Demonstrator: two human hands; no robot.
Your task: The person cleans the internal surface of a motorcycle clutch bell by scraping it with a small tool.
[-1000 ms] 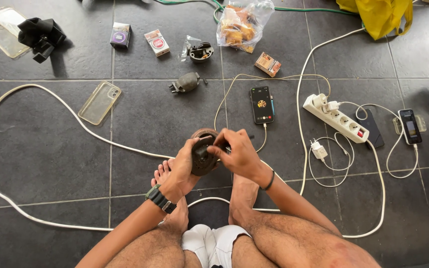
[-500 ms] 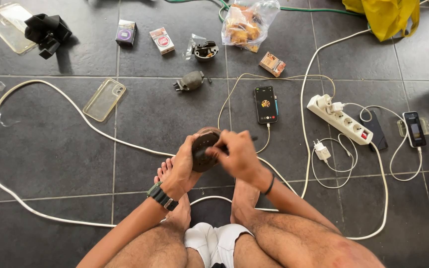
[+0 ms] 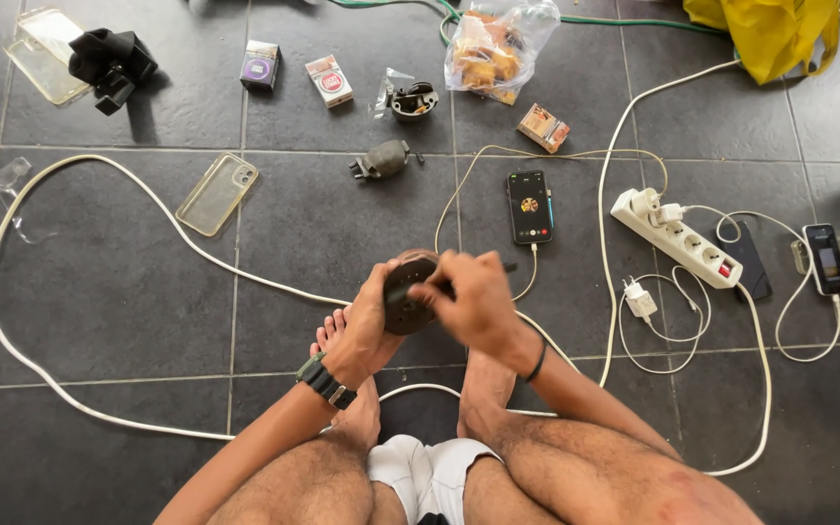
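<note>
I sit on a dark tiled floor with my bare feet in front of me. My left hand (image 3: 367,326), with a black watch on the wrist, holds a round dark disc-shaped part (image 3: 402,297) from the left. My right hand (image 3: 473,301), a dark band on its wrist, grips a thin dark tool whose handle end (image 3: 507,267) sticks out to the right, and presses on the front of the disc. The tool's tip is hidden behind my fingers. A thick white cable (image 3: 196,255) runs across the floor toward my feet.
A phone (image 3: 530,206) on a charging wire lies just beyond my hands. A white power strip (image 3: 675,238), a charger and a second phone (image 3: 825,258) lie to the right. Farther off are a clear phone case (image 3: 217,194), small boxes, a grey metal part (image 3: 381,160), a food bag and a yellow bag (image 3: 770,34).
My right hand has shifted a little over the disc while the left keeps its hold. The view has tilted slightly. Nothing on the floor has moved.
</note>
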